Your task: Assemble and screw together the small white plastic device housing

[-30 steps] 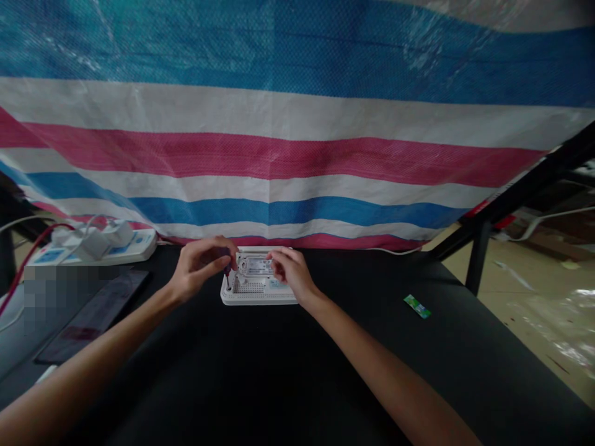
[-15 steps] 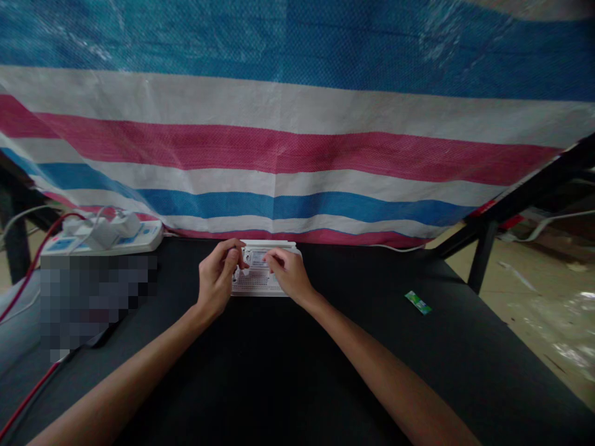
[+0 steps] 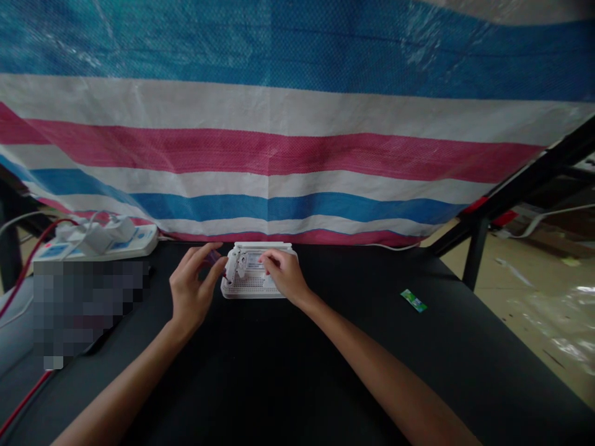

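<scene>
A white plastic device casing (image 3: 253, 291) with vent slots, a printed label and corner holes lies on the black table. At its left edge, my left hand (image 3: 194, 288) pinches what looks like a small purple screwdriver (image 3: 214, 256) between thumb and fingers. Its thin end points down toward the casing's lower left corner; contact there is too small to tell. My right hand (image 3: 287, 272) rests over the right side of the casing, fingers curled and closed near the label. Anything between those fingertips is hidden.
On the left stands a white power strip (image 3: 139, 240) with plugs and cables, behind a blurred dark flat object (image 3: 88, 310). A small green packet (image 3: 413, 300) lies to the right. A striped tarp (image 3: 297, 155) hangs behind the black table (image 3: 279, 371).
My left hand has moved left and opened its grip outward, so the purple tool and the casing's left side show more. My right hand stays over the casing. The view has shifted slightly.
</scene>
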Demonstrator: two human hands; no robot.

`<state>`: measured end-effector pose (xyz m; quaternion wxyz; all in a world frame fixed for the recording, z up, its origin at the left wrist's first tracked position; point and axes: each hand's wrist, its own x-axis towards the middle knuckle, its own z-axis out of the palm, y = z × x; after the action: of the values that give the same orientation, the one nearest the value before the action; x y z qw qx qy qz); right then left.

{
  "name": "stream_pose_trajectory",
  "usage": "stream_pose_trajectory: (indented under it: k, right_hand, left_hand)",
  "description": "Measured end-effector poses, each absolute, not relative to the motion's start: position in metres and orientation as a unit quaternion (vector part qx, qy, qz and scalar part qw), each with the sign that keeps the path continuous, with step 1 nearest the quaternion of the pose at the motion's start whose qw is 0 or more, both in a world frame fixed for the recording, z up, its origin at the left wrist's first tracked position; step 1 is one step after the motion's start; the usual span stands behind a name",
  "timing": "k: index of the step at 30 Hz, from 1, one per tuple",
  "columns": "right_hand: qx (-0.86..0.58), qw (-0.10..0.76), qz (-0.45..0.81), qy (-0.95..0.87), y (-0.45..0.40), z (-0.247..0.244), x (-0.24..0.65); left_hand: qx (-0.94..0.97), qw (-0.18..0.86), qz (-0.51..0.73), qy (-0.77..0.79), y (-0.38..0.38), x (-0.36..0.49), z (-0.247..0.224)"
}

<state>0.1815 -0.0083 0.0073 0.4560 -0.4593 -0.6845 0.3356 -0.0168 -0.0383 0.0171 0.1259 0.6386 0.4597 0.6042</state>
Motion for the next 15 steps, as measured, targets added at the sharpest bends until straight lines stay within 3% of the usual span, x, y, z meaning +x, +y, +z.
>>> stream_pose_trajectory:
  k: [3, 11, 15]
  right_hand:
    - [-0.461, 0.456, 0.332, -0.685, -0.009, 0.008, 0.181]
    - [-0.463, 0.460, 0.335, -0.679, -0.010, 0.009, 0.180]
    - [-0.464, 0.458, 0.345, -0.674, -0.008, 0.009, 0.181]
  left_hand:
    - [0.656, 0.095, 0.586, 0.466, -0.040, -0.018, 0.020]
    - [0.716, 0.134, 0.576, 0.371, -0.044, -0.014, 0.009]
    - [0.726, 0.074, 0.586, 0.353, -0.035, -0.016, 0.002]
